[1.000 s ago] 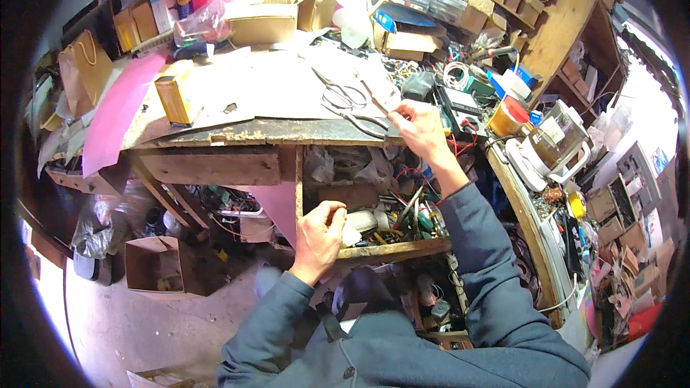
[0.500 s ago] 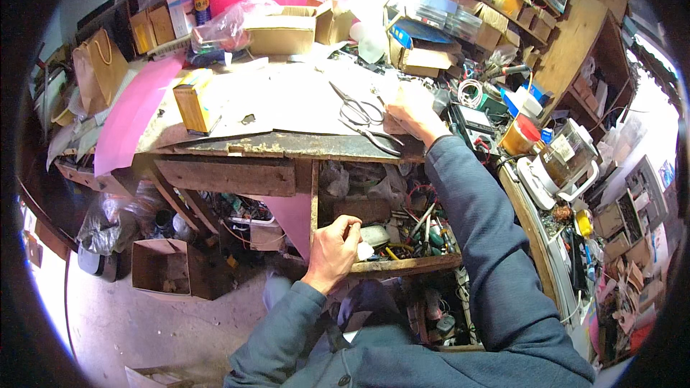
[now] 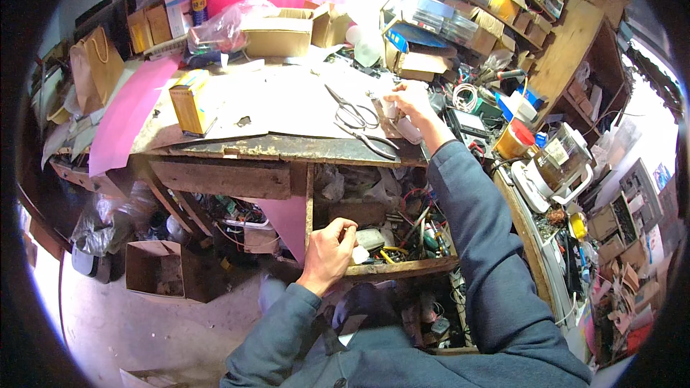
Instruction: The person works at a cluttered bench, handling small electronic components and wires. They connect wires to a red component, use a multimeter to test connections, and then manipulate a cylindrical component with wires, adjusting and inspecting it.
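Observation:
My right hand [image 3: 417, 105] reaches over the bright work surface at the bench's right side. Its fingers are closed on something pale that glare washes out. Left of it lie large black-handled scissors [image 3: 350, 110], with pliers [image 3: 372, 144] at the bench edge just below them. My left hand [image 3: 328, 255] is closed, thumb and fingertips together, over the left front of an open drawer [image 3: 406, 268]; whatever it holds, if anything, is hidden. A small white piece [image 3: 360, 253] shows beside its fingers. Pens and hand tools crowd the drawer.
A yellow box [image 3: 188, 109] stands left on the bench, near a pink sheet [image 3: 129, 118]. Cardboard boxes [image 3: 277, 34] line the back. A glass-jug appliance [image 3: 557, 172] and a red-lidded jar [image 3: 515, 138] stand at right. A cardboard carton [image 3: 154, 269] sits on the floor.
My right hand has drawn slightly back, and pale items beneath it show more. The left hand stays closed over the drawer. The whole view has shifted a little.

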`<state>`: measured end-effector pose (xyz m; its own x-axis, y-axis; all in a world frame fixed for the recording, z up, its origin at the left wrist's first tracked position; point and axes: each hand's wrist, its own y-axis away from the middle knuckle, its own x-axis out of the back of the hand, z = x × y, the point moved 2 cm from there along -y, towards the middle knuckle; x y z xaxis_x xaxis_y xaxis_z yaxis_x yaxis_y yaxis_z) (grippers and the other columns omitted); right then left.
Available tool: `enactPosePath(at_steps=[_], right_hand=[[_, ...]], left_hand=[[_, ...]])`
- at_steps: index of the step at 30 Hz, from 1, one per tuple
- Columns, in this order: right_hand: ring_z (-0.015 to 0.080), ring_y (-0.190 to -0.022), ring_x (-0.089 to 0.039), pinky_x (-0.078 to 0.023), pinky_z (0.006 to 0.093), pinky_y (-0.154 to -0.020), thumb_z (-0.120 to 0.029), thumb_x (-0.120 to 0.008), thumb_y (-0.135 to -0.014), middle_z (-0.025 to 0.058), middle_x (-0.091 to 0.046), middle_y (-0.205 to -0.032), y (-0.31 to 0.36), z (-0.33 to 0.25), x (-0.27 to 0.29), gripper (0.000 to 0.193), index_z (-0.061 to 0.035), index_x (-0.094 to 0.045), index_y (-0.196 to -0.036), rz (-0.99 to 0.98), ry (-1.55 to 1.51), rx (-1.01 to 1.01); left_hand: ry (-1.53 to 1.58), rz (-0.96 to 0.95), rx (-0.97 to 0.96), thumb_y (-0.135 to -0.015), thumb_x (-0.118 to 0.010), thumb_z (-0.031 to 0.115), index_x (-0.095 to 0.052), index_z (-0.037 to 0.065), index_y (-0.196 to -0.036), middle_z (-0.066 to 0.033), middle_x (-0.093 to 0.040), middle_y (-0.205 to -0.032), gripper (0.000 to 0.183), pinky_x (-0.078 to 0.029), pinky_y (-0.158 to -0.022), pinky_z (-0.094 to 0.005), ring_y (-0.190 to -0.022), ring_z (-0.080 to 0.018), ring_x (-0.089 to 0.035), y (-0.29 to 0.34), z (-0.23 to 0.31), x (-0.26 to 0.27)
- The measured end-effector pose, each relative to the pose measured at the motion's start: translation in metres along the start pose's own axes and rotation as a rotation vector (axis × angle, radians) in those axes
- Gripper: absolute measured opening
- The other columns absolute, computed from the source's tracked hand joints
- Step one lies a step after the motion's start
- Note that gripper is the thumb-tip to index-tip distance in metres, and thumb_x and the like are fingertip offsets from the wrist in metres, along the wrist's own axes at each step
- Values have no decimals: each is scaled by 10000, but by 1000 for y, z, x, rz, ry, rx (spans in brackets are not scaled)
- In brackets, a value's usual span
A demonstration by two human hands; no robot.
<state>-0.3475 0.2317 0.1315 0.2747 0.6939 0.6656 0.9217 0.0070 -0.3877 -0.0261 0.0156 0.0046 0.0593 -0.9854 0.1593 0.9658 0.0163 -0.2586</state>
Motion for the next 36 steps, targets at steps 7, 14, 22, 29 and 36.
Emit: enactPosePath(at_steps=[7, 14, 22, 29, 36], right_hand=[[106, -628, -604, -476, 263, -563, -161, -790, -807, 61, -694, -795, 36, -63, -1, 204, -2, -726, -917, 6, -335, 99], [297, -823, -704, -548, 418, -742, -265, -699, -889, 122, -721, -847, 88, -108, -34, 209, -69, -699, -964, -199, 379, 512], [342, -821, -705, -548, 455, -718, -338, -662, -895, 159, -715, -865, 33, -69, -28, 232, -120, -739, -917, 226, 295, 440], [330, -904, -713, -560, 431, -812, -315, -716, -838, 153, -733, -918, -1, -46, -34, 221, -109, -763, -905, 20, 599, 272], [324, -852, -721, -560, 421, -797, -234, -736, -817, 152, -740, -871, -19, -15, -39, 147, -111, -783, -883, 124, 518, 321]], left_hand=[[2, 13, 11, -981, -620, 128, -705, -18, -993, -78, -714, -729, 169, -525, -607, -273, -682, -114, -684, 4, -3, 5], [-10, -8, 21, -983, -621, 136, -705, -18, -998, -90, -723, -744, 176, -531, -617, -274, -693, -118, -692, 3, -3, 6], [31, 13, 14, -962, -633, 123, -701, -13, -1018, -131, -729, -729, 162, -544, -607, -306, -670, -168, -725, 0, -1, 0], [23, 95, -4, -953, -642, 100, -697, -5, -1033, -123, -722, -713, 143, -546, -595, -297, -659, -167, -726, 6, 4, 6], [13, 85, -15, -951, -647, 111, -697, -2, -1030, -121, -720, -712, 147, -540, -579, -303, -642, -173, -720, 4, 4, 3]])
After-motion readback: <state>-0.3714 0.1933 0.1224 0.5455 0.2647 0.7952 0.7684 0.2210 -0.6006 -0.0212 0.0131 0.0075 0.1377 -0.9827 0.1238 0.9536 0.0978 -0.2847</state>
